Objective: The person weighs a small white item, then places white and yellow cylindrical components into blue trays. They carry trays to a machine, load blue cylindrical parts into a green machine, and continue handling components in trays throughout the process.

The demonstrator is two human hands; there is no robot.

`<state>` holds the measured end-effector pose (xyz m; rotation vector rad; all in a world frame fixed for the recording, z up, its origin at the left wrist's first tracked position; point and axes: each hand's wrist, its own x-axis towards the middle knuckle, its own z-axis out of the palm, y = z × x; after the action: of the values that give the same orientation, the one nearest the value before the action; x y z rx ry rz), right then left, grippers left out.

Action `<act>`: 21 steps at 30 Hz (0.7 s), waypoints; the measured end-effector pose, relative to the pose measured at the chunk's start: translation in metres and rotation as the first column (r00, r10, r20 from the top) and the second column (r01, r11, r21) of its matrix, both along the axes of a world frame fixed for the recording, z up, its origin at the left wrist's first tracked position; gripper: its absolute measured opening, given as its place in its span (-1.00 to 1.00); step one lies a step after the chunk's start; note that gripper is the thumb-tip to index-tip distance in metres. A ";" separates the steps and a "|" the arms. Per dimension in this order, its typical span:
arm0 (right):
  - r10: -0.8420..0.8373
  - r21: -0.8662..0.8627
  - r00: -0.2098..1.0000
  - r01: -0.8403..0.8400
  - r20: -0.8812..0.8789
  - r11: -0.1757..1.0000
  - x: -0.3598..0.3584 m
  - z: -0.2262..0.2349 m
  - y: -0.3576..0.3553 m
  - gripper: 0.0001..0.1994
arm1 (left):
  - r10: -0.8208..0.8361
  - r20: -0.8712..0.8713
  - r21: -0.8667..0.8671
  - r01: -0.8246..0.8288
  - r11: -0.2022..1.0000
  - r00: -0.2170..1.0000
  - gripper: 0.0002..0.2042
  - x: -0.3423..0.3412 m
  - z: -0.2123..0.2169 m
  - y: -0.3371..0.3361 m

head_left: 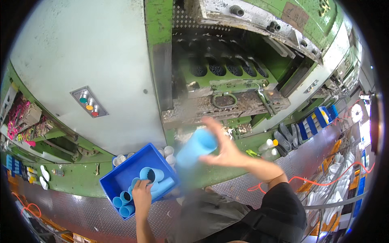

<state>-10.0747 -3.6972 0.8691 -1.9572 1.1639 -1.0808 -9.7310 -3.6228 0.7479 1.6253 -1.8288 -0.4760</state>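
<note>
My right hand (223, 152) is wrapped around a light blue cup (196, 148), which is tilted with its round opening toward the hand and slightly blurred. My left hand (142, 196) reaches into a blue plastic bin (121, 173), its fingers closed at the edge of one of the light blue cups inside. Several such cups lie or stand in the bin; a larger one (156, 174) shows dark contents in its mouth. Just which cup the left fingers grip is partly hidden. Ahead, a green mold block (219, 85) has a row of round holes filled with dark granules.
A green press surrounds the mold, with a metal handle (225, 100) at its front. A button panel (90, 101) is on the pale cabinet at left. White cups (168, 151) stand beside the bin. Bottles (267, 145), grey soles (283, 135) and a red hose (324, 183) are at right.
</note>
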 end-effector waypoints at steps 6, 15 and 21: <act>-0.220 -0.236 0.975 0.205 -0.036 0.950 -0.094 0.100 -0.158 -0.15 | 0.151 0.016 -0.021 -0.151 0.988 0.988 -0.88 -0.048 0.042 0.025; -0.514 -0.565 0.512 0.064 -0.689 0.822 -0.145 0.064 -0.455 -0.31 | 0.430 0.067 0.045 -0.433 0.900 0.900 -0.88 -0.121 0.028 0.073; -0.498 -0.731 0.550 -0.374 -0.671 0.571 -0.141 0.025 -0.560 -0.46 | 0.449 0.288 0.136 -0.501 0.855 0.846 -0.90 -0.138 0.034 0.100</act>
<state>-10.2158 -4.2568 0.8940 -3.5375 1.2854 -0.6998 -9.8689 -3.5233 0.7816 2.2889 -1.4852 -0.2490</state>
